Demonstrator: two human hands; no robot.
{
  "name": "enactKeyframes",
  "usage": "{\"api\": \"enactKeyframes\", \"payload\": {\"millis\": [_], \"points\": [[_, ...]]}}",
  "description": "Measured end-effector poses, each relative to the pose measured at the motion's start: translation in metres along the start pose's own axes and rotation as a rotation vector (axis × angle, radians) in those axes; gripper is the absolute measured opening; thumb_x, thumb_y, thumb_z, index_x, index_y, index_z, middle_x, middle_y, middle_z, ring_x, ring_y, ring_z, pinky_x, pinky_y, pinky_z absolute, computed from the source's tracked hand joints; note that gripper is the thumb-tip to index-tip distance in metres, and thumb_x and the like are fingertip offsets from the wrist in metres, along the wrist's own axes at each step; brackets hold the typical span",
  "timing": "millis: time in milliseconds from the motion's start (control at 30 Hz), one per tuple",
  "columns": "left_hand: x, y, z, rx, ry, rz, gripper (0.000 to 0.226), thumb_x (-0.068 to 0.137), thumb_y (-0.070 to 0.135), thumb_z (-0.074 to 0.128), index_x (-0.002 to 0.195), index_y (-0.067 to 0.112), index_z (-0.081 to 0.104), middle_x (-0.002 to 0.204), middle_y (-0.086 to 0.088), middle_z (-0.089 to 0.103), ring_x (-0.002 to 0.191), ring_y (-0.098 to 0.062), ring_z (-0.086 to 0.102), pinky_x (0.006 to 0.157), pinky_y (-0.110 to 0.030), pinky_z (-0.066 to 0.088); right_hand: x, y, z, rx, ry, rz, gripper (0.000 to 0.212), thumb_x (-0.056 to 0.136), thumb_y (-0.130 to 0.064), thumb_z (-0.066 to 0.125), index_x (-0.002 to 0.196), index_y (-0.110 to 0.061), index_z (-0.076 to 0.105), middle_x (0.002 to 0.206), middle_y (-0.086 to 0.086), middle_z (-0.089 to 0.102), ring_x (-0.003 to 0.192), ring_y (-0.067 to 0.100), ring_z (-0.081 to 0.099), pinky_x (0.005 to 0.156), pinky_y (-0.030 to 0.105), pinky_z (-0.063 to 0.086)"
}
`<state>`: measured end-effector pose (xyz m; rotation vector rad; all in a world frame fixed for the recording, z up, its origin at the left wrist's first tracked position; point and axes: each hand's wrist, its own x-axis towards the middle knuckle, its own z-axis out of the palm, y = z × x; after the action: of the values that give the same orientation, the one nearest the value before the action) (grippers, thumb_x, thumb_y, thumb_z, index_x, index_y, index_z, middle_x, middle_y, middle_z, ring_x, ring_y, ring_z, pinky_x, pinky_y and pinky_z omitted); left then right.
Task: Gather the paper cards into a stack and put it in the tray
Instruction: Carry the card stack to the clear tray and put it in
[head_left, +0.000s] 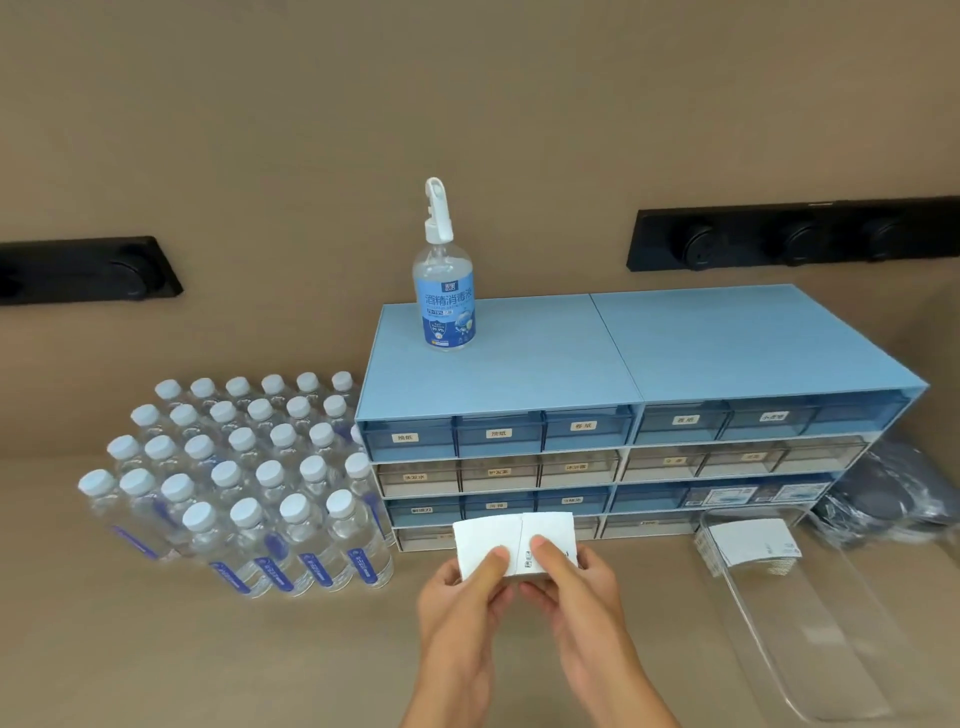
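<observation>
A small bundle of white paper cards (511, 535) is held up above the tan table, in front of the drawer cabinet. My left hand (460, 597) pinches the bundle's left half with the thumb on top. My right hand (576, 582) grips its right half, thumb pressed on the front card. The two halves overlap slightly at the middle. A clear plastic tray (810, 639) lies to the right on the table. Inside its far end rests another stack of white cards (748, 540).
A blue and white drawer cabinet (623, 364) stands behind the hands, with a spray bottle (445, 291) on top. Several capped water bottles (244, 483) crowd the left. Dark bagged items (893, 493) lie at the far right. Black wall fixtures (789, 234) hang behind.
</observation>
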<state>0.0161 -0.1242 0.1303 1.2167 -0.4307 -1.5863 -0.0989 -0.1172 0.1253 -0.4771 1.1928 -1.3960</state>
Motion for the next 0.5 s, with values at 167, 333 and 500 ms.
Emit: {"api": "enactKeyframes", "payload": {"millis": [167,333,500], "points": [[0.0,-0.008,0.009,0.006,-0.02,-0.002,0.018,0.083,0.003,0.075,0.099,-0.003,0.069,0.103,-0.025,0.076,0.084,-0.028,0.073,0.075,-0.034,0.056,-0.008,-0.005,-0.009,0.072,0.055,0.015,0.019,0.087,-0.012,0.07,0.102,-0.001,0.069,0.092,0.016,0.078,0.077,0.022,0.073,0.068,0.031,0.056],[-0.007,-0.027,0.032,0.022,-0.077,-0.036,0.014,0.082,0.002,0.075,0.095,-0.003,0.071,0.1,-0.025,0.077,0.078,-0.025,0.074,0.07,-0.032,0.056,-0.015,-0.012,-0.038,0.13,0.134,0.005,0.018,0.087,-0.009,0.07,0.102,0.001,0.069,0.09,0.016,0.077,0.074,0.022,0.072,0.065,0.03,0.058],[-0.013,-0.054,0.072,0.054,-0.12,-0.064,0.014,0.082,0.001,0.075,0.095,-0.003,0.07,0.1,-0.025,0.077,0.081,-0.028,0.074,0.072,-0.034,0.056,-0.012,-0.029,-0.081,0.174,0.197,-0.031,0.014,0.087,-0.007,0.07,0.099,0.001,0.069,0.084,0.013,0.077,0.071,0.021,0.072,0.066,0.031,0.057]]}}
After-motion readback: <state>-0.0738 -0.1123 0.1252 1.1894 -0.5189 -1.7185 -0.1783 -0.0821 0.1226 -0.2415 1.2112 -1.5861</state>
